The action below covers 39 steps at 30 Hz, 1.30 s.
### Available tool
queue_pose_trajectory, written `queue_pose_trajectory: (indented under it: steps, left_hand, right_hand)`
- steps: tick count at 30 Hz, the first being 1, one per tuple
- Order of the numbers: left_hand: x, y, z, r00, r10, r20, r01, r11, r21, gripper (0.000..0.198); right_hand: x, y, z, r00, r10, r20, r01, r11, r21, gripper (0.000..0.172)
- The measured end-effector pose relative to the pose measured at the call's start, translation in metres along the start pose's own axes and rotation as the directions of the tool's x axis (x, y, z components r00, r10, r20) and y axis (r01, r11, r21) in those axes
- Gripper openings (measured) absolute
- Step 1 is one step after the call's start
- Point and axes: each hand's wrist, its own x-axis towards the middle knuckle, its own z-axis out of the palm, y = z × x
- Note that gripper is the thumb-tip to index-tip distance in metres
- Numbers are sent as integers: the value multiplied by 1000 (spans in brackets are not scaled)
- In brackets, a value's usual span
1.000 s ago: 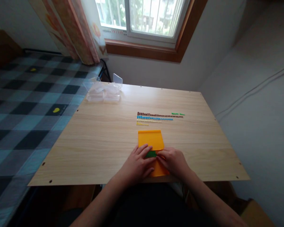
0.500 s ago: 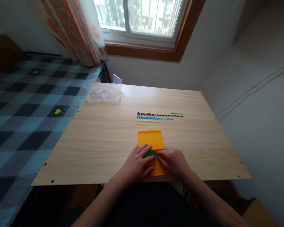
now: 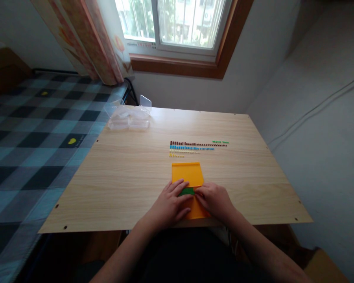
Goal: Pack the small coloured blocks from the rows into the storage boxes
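An orange folding case (image 3: 187, 174) lies opened out near the table's front edge, its upper half bare. A strip of green pieces (image 3: 187, 191) runs across the top of its lower half. My left hand (image 3: 173, 201) rests with fingers spread over the left side of the case, fingertips beside the green strip. At the strip's right end, my right hand (image 3: 214, 197) has thumb and fingers pinched together against the case. Whatever is between those fingertips is too small or hidden to make out.
Beyond the case lie rows of small brown pieces (image 3: 191, 144), blue pieces (image 3: 191, 147), pale pieces (image 3: 184, 151) and yellow pieces (image 3: 176, 156). Small green pieces (image 3: 220, 142) sit at the right. Clear plastic boxes (image 3: 129, 118) stand at the table's (image 3: 120, 177) back left.
The camera view has shifted slightly. Both hands keep nearly the same place on the case, with no other visible change.
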Motion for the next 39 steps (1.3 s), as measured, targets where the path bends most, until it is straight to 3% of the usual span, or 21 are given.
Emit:
queue_pose_trajectory:
  steps: [26, 39]
  left_hand:
    - [3, 0, -1, 1000, 7, -3, -7, 1000, 18, 44]
    - [0, -5, 2, 999, 28, -40, -28, 999, -24, 35]
  right_hand:
    - [1, 3, 2, 1000, -13, 7, 13, 1000, -26, 17]
    - [0, 1, -2, 999, -45, -10, 44, 999, -31, 18]
